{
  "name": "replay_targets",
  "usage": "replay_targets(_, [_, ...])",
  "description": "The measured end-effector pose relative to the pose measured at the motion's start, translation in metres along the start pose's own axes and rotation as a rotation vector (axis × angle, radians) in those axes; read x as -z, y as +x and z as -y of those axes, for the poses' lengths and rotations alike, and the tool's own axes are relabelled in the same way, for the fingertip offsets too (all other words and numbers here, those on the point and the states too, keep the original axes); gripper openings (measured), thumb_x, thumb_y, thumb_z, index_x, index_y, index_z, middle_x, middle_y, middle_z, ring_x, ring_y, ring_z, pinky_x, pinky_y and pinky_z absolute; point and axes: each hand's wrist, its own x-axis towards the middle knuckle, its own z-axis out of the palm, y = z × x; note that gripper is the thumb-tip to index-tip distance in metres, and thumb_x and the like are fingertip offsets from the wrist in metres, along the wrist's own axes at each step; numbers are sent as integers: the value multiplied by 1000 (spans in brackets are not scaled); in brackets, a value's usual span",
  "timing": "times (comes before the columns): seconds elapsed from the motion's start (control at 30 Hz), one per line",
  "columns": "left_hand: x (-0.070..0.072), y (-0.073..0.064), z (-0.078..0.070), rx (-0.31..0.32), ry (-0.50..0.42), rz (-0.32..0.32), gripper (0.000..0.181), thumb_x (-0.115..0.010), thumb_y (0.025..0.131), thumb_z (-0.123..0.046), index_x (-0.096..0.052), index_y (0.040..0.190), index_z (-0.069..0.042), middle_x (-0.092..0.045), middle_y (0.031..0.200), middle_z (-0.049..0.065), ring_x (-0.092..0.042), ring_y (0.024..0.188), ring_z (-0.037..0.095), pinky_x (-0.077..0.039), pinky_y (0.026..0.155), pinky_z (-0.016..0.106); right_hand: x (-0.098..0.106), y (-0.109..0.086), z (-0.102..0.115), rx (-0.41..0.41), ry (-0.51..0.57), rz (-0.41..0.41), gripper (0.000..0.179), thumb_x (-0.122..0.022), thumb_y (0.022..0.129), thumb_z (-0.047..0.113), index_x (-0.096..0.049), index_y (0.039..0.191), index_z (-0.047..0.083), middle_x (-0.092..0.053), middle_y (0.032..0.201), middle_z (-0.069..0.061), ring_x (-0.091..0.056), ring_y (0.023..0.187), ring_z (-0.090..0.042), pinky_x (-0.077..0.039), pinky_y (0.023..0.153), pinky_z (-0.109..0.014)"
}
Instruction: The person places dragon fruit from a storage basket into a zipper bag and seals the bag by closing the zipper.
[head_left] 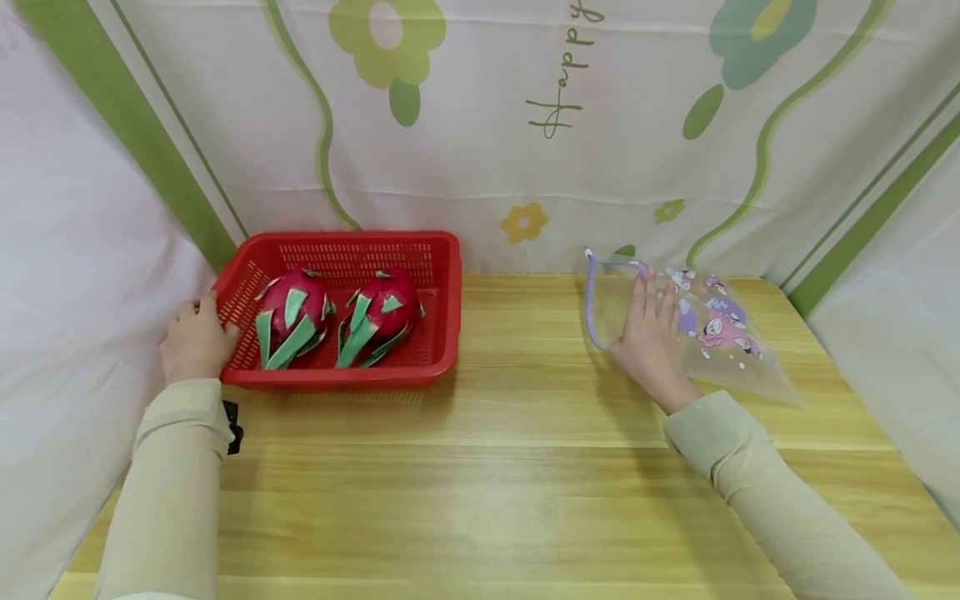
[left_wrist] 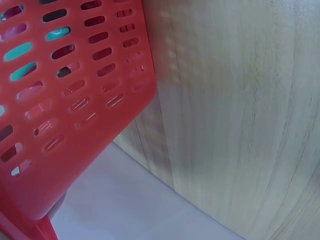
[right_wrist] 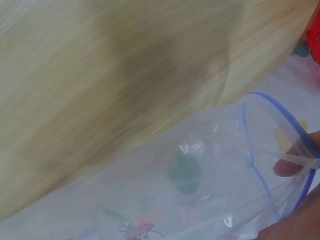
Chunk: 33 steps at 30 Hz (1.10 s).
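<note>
At the far left, a pale sleeve (head_left: pixel 176 467) leads to the person's left hand (head_left: pixel 197 337), whose fingers curl over the near left rim of a red slotted basket (head_left: pixel 341 377) and grip it. Just right of those fingers, inside the basket, sits the first dragon fruit (head_left: pixel 283 304), deep pink with green scales; farther right of them lies the second dragon fruit (head_left: pixel 392 302), just beside the first. Between the two hands' fingers stretches the wood-grain worktop (head_left: pixel 480 483), and beyond them hangs a white cloth (head_left: pixel 465 142) printed with flowers and the word "Happy". Well right of the basket, the right hand (head_left: pixel 652 354) pinches a clear bag (head_left: pixel 750 367) near its mouth, a finger showing through the film in the right wrist view. The bag's lavender edge (head_left: pixel 590 300) bows out left of these fingers, while its pink and purple print (head_left: pixel 723 329) spreads to their right.
</note>
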Motion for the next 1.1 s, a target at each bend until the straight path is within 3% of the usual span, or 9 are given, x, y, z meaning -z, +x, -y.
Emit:
replay_targets(0.17, [0,2,0,8,-3,17,63,-41,94,-17,-18,148,5,-31,130,43,-34,114,59,-38,86,70,0,1,1,-30,49,-2,100,-49,69,-3,10,150,-3,20,158,-18,21,141,-51,5,112,-70])
replay_targets(0.43, [4,2,2,44,-23,46,61,-38,96,-21,-17,150,0,-32,129,45,-35,111,60,-38,87,69,1,1,6,-61,88,54,105,-52,69,-4,15,150,0,24,157,-16,18,141,-52,2,112,-68])
replay_targets(0.53, [9,1,-5,50,-11,29,57,-37,97,-22,-27,146,5,-36,122,46,-37,106,60,-36,88,66,1,1,6,-70,91,61,105,-52,69,-4,15,150,0,24,157,-16,15,141,-52,1,113,-68])
replay_targets(0.63, [13,2,-17,77,8,-9,51,-34,96,-23,-40,132,13,-39,117,46,-38,104,60,-33,90,64,1,2,5,-73,96,70,104,-51,70,-4,15,150,0,24,157,-16,14,141,-52,1,113,-68])
replay_targets(0.77, [14,6,-38,106,-49,-102,49,-32,95,-20,-41,127,17,-39,125,45,-36,112,60,-30,97,63,1,2,5,-73,98,77,105,-52,70,-4,16,150,1,23,157,-16,15,142,-51,1,113,-68])
replay_targets(0.9, [13,9,-63,19,-128,-237,48,-36,94,-14,-43,135,10,-43,131,40,-38,119,56,-28,104,61,0,2,4,-75,90,83,105,-53,70,-3,15,150,1,21,158,-16,13,142,-51,0,113,-68])
replay_targets(0.97, [12,10,-76,-39,-134,-274,45,-37,94,-13,-47,133,6,-47,129,38,-41,119,54,-29,103,60,0,2,4,-76,86,86,106,-53,69,-3,14,151,1,20,158,-16,12,143,-51,-1,112,-69])
replay_targets(1.1, [9,7,-100,-150,-135,-272,41,-39,96,-14,-54,130,2,-51,128,34,-44,117,53,-31,101,64,1,2,4,-77,84,96,106,-54,69,-3,14,151,1,20,158,-16,12,142,-51,-1,112,-69])
